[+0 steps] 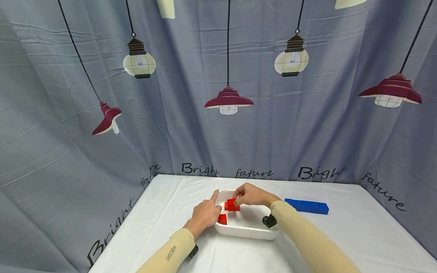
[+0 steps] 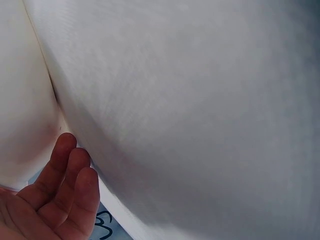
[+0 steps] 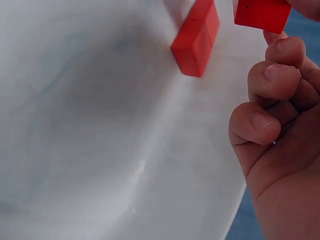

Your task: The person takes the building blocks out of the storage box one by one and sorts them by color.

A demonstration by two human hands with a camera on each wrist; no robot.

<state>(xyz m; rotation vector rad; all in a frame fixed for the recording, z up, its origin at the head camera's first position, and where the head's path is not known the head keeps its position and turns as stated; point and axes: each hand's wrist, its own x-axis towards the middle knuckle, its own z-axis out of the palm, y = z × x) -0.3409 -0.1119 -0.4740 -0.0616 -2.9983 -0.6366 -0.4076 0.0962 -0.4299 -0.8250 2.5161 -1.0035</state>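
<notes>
A white rectangular tray [image 1: 247, 231] with rounded corners stands in front of me. My left hand [image 1: 204, 214] is at its left end, index finger extended along the rim and thumb reaching over it. In the left wrist view the other three fingers [image 2: 86, 192] lie loosely beside the tray's outer wall. Above the tray's far left part, my right hand [image 1: 253, 195] pinches a red block [image 3: 262, 14] between thumb and fingers. More red blocks [image 3: 196, 42] are set end to end on the tray floor. Another red block [image 1: 222, 219] sits near the left wall, by my left thumb.
A long blue bar-shaped block [image 1: 307, 206] lies on the white tablecloth [image 1: 358, 227], right of the tray and beyond my right forearm. A grey curtain [image 1: 191, 113] printed with lamps and lettering hangs behind the table. Dark wrist devices [image 1: 269, 221] are worn under both sleeves.
</notes>
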